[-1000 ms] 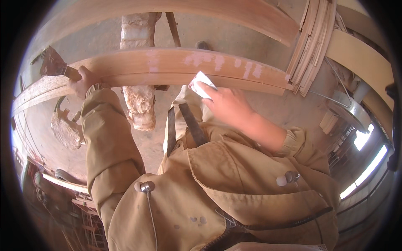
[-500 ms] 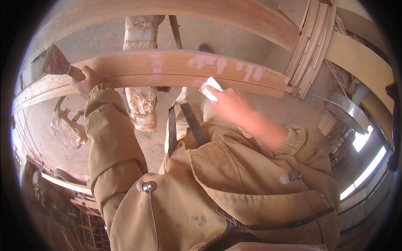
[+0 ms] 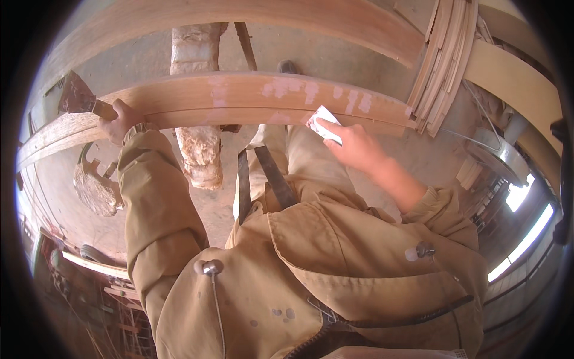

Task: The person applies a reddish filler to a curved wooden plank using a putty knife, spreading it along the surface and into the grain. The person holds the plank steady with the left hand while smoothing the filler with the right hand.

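Observation:
A long wooden board (image 3: 179,99) with a groove along its length runs across in front of me, with pale pink filler patches (image 3: 287,88) on its face. My left hand (image 3: 122,121) is at the board's left part, closed round the handle of a putty knife (image 3: 78,94). Its wide blade is coated in brownish stuff and points up and left. In my right hand (image 3: 353,143) is a small white flat spreader (image 3: 323,122), pinched between thumb and fingers. Pinkish smears mark the spreader's far edge, which meets the board's near, lower edge right of the middle.
Another wooden board (image 3: 239,13) lies beyond. A bundle of thin wood strips (image 3: 439,66) crosses the boards' right ends. Under the board is a plastic-wrapped support (image 3: 200,152). A filler-caked lump (image 3: 98,188) stands at left, a metal tin (image 3: 499,158) at right.
My right hand and the spreader have shifted right along the board, and more of the spreader's white face shows. My left hand keeps its hold on the putty knife.

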### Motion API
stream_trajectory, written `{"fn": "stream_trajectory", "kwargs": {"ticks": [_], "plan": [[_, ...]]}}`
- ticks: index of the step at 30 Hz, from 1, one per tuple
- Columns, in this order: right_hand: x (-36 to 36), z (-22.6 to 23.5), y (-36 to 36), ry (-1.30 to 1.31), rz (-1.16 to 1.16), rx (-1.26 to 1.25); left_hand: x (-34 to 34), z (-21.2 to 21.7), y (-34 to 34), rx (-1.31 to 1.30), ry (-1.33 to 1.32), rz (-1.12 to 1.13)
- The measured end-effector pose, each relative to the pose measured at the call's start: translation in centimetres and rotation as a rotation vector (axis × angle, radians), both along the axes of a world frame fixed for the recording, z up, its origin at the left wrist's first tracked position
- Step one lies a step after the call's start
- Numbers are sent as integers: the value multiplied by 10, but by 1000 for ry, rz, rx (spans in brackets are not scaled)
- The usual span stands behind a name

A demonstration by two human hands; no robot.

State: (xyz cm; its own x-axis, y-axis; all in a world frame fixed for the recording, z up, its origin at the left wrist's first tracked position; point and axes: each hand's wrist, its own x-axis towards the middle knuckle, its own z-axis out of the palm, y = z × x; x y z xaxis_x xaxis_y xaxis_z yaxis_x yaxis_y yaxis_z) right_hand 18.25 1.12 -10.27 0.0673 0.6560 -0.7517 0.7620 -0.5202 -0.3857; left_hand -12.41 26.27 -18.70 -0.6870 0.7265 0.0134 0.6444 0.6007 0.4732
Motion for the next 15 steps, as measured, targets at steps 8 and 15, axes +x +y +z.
{"fn": "stream_trajectory", "kwargs": {"ticks": [8,15], "plan": [[-4,10,16,4,-8,-88,-2,-4,0,17,-30,7],[32,11,-39,31,-273,-102,4,3,-3,26,-96,24]]}}
